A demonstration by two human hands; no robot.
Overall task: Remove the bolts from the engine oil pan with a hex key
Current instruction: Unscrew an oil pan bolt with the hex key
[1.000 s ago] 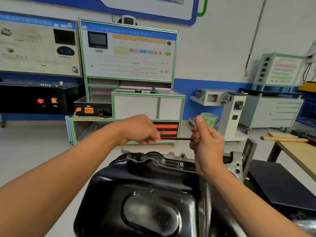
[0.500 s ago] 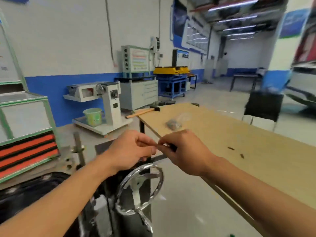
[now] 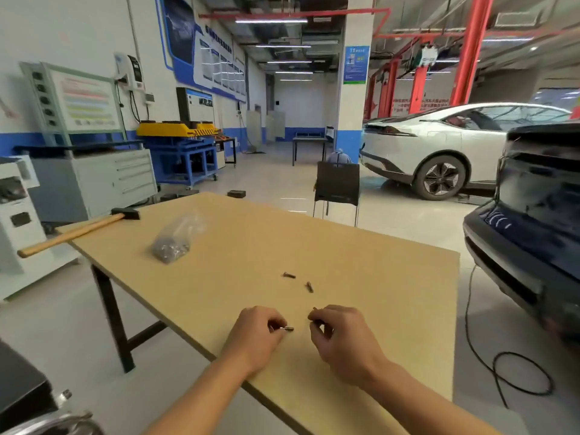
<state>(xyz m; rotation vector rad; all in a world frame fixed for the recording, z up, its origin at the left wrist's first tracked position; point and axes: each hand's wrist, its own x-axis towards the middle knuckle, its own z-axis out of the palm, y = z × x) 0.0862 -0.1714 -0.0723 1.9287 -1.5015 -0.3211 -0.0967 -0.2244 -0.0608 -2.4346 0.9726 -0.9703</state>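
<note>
My left hand (image 3: 255, 335) pinches a small bolt (image 3: 288, 329) by its head, just above the wooden table (image 3: 376, 277). My right hand (image 3: 340, 337) hovers beside it with curled fingers round the thin dark hex key (image 3: 314, 309), of which only a short tip shows. Two loose bolts (image 3: 288, 275) (image 3: 309, 287) lie on the table just beyond my hands. The oil pan is out of view.
A clear bag of small metal parts (image 3: 175, 240) and a wooden-handled hammer (image 3: 78, 233) lie at the table's far left. A black chair (image 3: 337, 183) stands beyond the table. A dark car (image 3: 533, 240) and a floor cable (image 3: 521, 378) are on the right.
My view swung right from the oil pan to the wooden table. Both hands came down over the tabletop and moved apart, the left one carrying a bolt.
</note>
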